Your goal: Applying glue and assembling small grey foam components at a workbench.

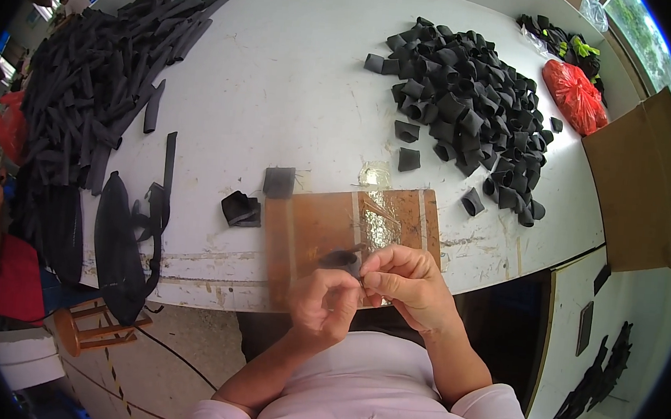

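Just above the front part of a brown board, both hands meet at a small black fabric loop. My left hand is closed, thumb and fingers pinching the loop's near side. My right hand pinches at the loop's right edge, its fingertips touching those of the left. The fingers hide part of the loop and whatever fine detail lies between them. A flat dark square piece rests at the board's far left corner. Left of the board sits a crumpled black fabric piece.
Many short black fabric loops are heaped at the far right. Long black strips pile up at the left, near a black mesh-like item hanging over the edge. A red plastic bag and a cardboard box stand right.
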### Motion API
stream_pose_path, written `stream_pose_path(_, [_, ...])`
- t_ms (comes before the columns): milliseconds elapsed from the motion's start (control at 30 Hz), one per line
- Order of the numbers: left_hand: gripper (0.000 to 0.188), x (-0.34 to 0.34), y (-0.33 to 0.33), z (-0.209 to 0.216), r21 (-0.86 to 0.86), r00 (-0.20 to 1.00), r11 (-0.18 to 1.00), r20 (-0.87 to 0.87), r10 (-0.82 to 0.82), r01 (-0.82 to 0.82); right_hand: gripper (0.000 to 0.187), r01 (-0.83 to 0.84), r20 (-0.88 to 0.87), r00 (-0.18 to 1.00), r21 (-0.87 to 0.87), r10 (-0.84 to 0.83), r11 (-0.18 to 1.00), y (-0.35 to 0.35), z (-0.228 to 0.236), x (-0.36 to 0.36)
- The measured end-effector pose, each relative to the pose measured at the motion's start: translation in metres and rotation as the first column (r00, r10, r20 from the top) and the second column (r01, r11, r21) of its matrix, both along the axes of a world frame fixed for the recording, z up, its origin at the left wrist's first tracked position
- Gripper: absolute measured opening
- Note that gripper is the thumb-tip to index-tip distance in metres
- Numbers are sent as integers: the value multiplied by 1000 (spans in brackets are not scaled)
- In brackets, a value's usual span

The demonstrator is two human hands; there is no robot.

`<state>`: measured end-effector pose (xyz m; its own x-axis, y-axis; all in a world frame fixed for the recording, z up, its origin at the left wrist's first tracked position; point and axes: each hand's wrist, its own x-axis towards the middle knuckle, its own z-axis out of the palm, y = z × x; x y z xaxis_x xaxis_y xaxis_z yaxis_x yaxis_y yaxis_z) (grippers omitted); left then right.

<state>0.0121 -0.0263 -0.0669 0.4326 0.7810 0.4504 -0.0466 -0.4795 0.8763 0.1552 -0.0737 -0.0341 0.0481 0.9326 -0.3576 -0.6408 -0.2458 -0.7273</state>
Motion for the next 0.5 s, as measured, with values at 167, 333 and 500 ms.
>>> stream_pose_path(167, [8, 3, 10, -11, -621, 968, 768, 252, 3, 160, 5, 36, 229, 973, 8, -37, 999, 13, -10, -2])
stream_pose_path(333, [17, 0, 21, -29, -853, 957, 508, 234, 170, 118, 8, 43, 669, 741, 39, -58, 998, 11, -43, -3])
stream_pose_path(500, [24, -6, 26, -36, -810, 977, 570, -21, 211, -141, 11, 43, 782, 619, 50, -66, 998, 9, -47, -6])
